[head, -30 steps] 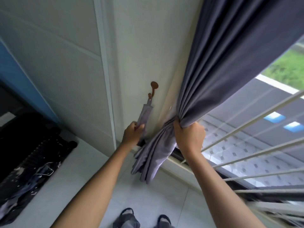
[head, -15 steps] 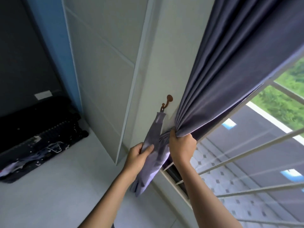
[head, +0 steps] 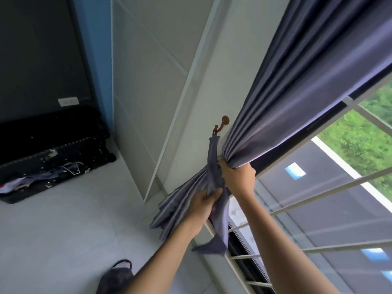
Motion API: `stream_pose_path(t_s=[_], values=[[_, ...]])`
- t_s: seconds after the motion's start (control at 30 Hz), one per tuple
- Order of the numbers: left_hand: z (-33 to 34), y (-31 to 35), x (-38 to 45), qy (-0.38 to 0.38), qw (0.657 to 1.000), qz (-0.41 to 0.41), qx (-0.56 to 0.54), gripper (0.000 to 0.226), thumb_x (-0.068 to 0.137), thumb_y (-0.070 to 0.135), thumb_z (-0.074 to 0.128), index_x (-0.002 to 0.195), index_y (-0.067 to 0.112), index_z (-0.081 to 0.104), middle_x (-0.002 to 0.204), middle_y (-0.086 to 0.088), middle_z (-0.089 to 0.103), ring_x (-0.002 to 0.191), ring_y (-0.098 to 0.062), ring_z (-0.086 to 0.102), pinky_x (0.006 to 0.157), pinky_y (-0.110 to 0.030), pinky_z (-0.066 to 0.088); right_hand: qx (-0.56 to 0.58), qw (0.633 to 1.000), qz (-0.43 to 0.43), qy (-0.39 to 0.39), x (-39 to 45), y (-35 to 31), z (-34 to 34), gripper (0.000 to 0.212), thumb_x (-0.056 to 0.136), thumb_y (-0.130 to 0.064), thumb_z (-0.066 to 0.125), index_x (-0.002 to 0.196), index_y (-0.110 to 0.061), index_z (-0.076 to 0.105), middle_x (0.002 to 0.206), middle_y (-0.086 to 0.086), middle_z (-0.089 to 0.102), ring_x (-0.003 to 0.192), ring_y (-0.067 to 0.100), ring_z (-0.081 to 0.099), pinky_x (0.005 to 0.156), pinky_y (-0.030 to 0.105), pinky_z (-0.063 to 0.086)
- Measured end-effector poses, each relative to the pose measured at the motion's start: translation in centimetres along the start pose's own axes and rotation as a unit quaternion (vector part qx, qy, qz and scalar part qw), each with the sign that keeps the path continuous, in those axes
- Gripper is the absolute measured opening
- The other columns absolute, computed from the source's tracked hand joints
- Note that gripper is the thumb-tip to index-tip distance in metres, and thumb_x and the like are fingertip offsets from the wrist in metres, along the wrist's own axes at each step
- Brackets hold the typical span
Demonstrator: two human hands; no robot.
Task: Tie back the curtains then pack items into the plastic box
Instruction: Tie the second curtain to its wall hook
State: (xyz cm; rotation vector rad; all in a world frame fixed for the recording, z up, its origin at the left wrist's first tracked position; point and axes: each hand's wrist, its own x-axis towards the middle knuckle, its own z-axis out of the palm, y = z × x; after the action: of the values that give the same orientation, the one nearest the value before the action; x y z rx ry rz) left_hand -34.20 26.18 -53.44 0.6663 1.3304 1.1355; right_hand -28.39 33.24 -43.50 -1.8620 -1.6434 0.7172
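Head view: tilted, looking down along the wall and window.
Right hand (head: 238,178): my fingers are curled tight round the gathered curtain (head: 297,98), bunching its folds just at 5 o'clock of the hook.
Left hand (head: 203,203): my fingers and thumb pinch the tieback strap (head: 213,164), just at 7 o'clock of my right hand, the two nearly touching.
Tieback strap: its top end hangs from the brown wall hook (head: 221,125); its loose tail droops below my left hand (the tip is blurred).
Curtain: grey, sweeping in from 1 o'clock to my right fist, its lower folds fanning out toward 7 o'clock behind my left hand.
Window: white bars (head: 318,192) at 4 o'clock, greenery beyond.
Floor: an open black suitcase (head: 53,158) at 9 o'clock, well apart from my hands.
Plastic box: I cannot see it.
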Motion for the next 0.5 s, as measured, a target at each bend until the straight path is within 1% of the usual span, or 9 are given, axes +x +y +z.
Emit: stream_pose_path(t_s=[0.07,0.1,0.17,0.23,0.3,0.37,0.4,0.47,0.5], values=[[0.7,0.4,-0.1,-0.015,0.999,0.022,0.024,0.035,0.089,0.049,0.055,0.067,0.022,0.063,0.054,0.007,0.061,0.053,-0.004,0.058,0.052,-0.022,0.037,-0.012,0.999,0.007,-0.037,0.3,0.2,-0.4,0.046,0.060,-0.064,0.066,0.085,-0.025,0.059,0.079,-0.002,0.069,0.077,0.029,0.067,0.071,0.042,0.057],[0.9,0.5,-0.1,-0.010,1.000,0.024,0.017,0.038,0.089,0.045,0.057,0.059,0.023,0.058,0.047,0.007,0.054,0.048,-0.005,0.052,0.051,-0.025,0.035,-0.023,0.998,0.010,-0.051,0.4,0.2,-0.6,0.051,0.055,-0.064,0.070,0.087,-0.026,0.058,0.082,-0.003,0.069,0.080,0.028,0.068,0.072,0.043,0.057],[1.2,0.4,0.2,0.007,1.000,0.017,-0.014,0.051,0.090,0.036,0.062,0.043,0.021,0.048,0.039,0.007,0.041,0.042,-0.009,0.042,0.049,-0.026,0.029,-0.055,0.996,0.002,-0.068,0.7,0.2,-1.0,0.056,0.055,-0.053,0.080,0.096,-0.023,0.056,0.088,-0.004,0.065,0.087,0.025,0.066,0.076,0.041,0.056],[1.4,0.3,0.4,0.011,0.999,0.024,-0.023,0.058,0.089,0.034,0.065,0.038,0.021,0.041,0.038,0.009,0.033,0.039,-0.007,0.034,0.046,-0.025,0.023,-0.090,0.993,-0.012,-0.078,1.1,0.1,-1.3,0.055,0.060,-0.039,0.083,0.104,-0.016,0.059,0.090,-0.002,0.061,0.091,0.025,0.063,0.076,0.037,0.054],[1.5,0.7,0.3,0.005,0.999,0.029,-0.020,0.055,0.088,0.035,0.065,0.041,0.021,0.041,0.038,0.009,0.033,0.037,-0.007,0.031,0.044,-0.024,0.021,-0.109,0.988,-0.022,-0.103,1.4,0.1,-1.5,0.044,0.062,-0.031,0.082,0.096,-0.014,0.060,0.089,0.002,0.063,0.089,0.027,0.063,0.074,0.039,0.056],[1.1,0.6,0.5,-0.008,1.000,0.019,-0.023,0.044,0.088,0.038,0.065,0.052,0.017,0.051,0.039,0.009,0.038,0.039,-0.006,0.036,0.045,-0.024,0.024,-0.113,0.986,-0.017,-0.122,1.7,0.1,-1.5,0.036,0.063,-0.023,0.079,0.090,-0.010,0.059,0.088,0.006,0.065,0.083,0.029,0.065,0.071,0.045,0.058],[0.9,0.7,0.5,-0.019,1.000,0.014,-0.017,0.043,0.087,0.042,0.065,0.059,0.011,0.055,0.041,0.008,0.040,0.041,-0.007,0.038,0.047,-0.025,0.026,-0.116,0.985,-0.017,-0.125,1.8,0.1,-1.5,0.034,0.063,-0.021,0.077,0.090,-0.007,0.060,0.087,0.008,0.066,0.079,0.029,0.065,0.068,0.047,0.058],[0.4,0.6,0.6,-0.039,0.999,0.011,-0.011,0.057,0.078,0.062,0.062,0.071,0.005,0.061,0.051,0.000,0.051,0.050,-0.012,0.049,0.053,-0.029,0.033,-0.134,0.982,-0.035,-0.129,2.2,0.4,-1.5,0.030,0.066,-0.021,0.073,0.088,-0.006,0.062,0.081,0.009,0.066,0.073,0.028,0.066,0.064,0.045,0.059],[0.0,0.6,0.6,-0.046,0.999,0.002,-0.007,0.065,0.074,0.070,0.057,0.079,0.006,0.066,0.062,-0.004,0.062,0.060,-0.016,0.058,0.058,-0.032,0.041,-0.143,0.981,-0.046,-0.126,2.3,0.5,-1.5,0.025,0.068,-0.023,0.072,0.085,-0.007,0.061,0.077,0.007,0.064,0.071,0.027,0.065,0.063,0.041,0.058]])
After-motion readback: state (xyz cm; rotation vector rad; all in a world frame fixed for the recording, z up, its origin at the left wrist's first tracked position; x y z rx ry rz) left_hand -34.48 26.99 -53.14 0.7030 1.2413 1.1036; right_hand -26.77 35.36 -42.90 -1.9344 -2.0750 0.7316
